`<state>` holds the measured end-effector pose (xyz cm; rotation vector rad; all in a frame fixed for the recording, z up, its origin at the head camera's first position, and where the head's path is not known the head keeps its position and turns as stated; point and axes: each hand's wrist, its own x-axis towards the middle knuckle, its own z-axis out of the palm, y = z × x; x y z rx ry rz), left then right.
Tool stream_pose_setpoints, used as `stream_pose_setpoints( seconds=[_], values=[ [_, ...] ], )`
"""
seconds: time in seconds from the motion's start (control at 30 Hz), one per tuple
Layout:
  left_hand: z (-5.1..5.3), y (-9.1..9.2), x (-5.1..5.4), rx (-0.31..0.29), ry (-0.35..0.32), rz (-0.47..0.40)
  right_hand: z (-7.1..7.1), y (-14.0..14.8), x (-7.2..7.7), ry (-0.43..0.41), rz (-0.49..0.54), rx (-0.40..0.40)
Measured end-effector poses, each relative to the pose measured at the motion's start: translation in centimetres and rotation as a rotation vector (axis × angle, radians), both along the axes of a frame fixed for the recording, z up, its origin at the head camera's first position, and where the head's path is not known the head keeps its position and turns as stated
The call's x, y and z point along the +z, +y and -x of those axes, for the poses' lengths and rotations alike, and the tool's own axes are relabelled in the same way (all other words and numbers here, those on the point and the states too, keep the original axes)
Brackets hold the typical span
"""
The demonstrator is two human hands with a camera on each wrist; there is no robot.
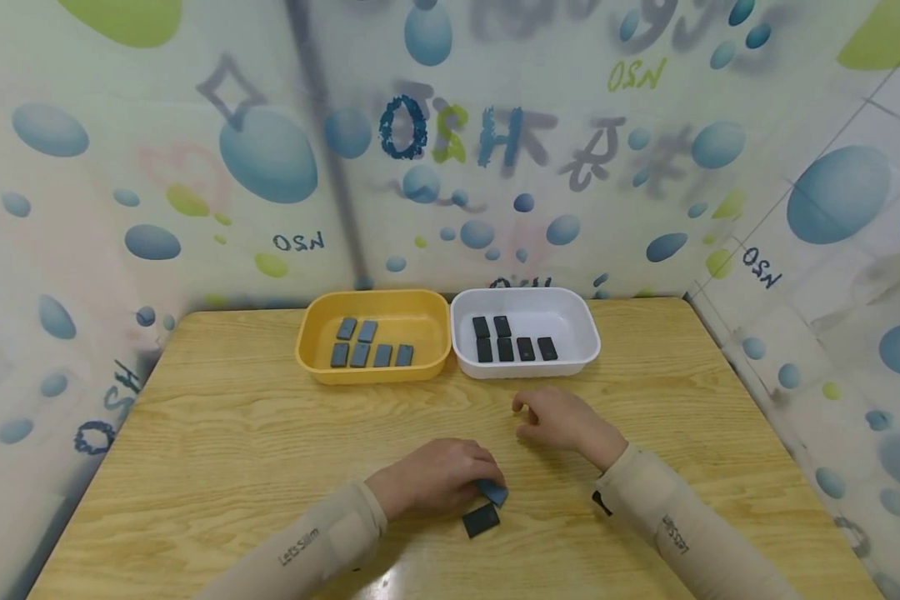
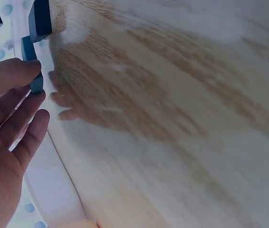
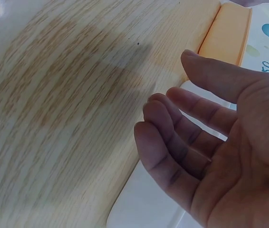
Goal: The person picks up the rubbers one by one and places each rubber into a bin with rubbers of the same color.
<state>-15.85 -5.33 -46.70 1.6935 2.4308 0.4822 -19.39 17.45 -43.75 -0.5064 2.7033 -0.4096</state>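
Observation:
My left hand [image 1: 442,475] pinches a small blue-grey rectangular block [image 1: 492,492] between thumb and fingers, low over the table. In the left wrist view this blue-grey block [image 2: 37,84] is tilted, its middle partly covered by the thumb. A black block [image 1: 482,521] of similar shape lies on the table just in front of it, and also shows as a dark block [image 2: 40,21] at that view's top. Off to the right, my right hand [image 1: 562,419] hovers near the white tray with loosely bent fingers [image 3: 153,147]. Its palm holds nothing.
A yellow tray [image 1: 375,377] with several blue-grey blocks [image 1: 359,355] stands at the table's back. Touching its right side is a white tray [image 1: 570,367] holding several black blocks [image 1: 505,349]. Behind the wooden table [image 1: 232,433] hangs a patterned sheet [image 1: 270,225].

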Motion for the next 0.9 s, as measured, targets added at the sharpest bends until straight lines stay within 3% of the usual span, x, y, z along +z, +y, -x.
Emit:
stream_pose_setpoints(
  seconds=[0.5, 0.7, 0.9],
  values=[
    [0.0, -1.0, 0.4, 0.036, 0.021, 0.029, -0.1, 0.0, 0.1, -0.017, 0.006, -0.001],
    [0.2, -1.5, 0.9, 0.034, 0.038, 0.051, -0.2, 0.1, 0.1, -0.002, 0.006, 0.008],
    [0.6, -2.3, 1.6, 0.071, 0.019, 0.056, -0.3, 0.2, -0.2, -0.001, -0.004, 0.008]
  ],
)
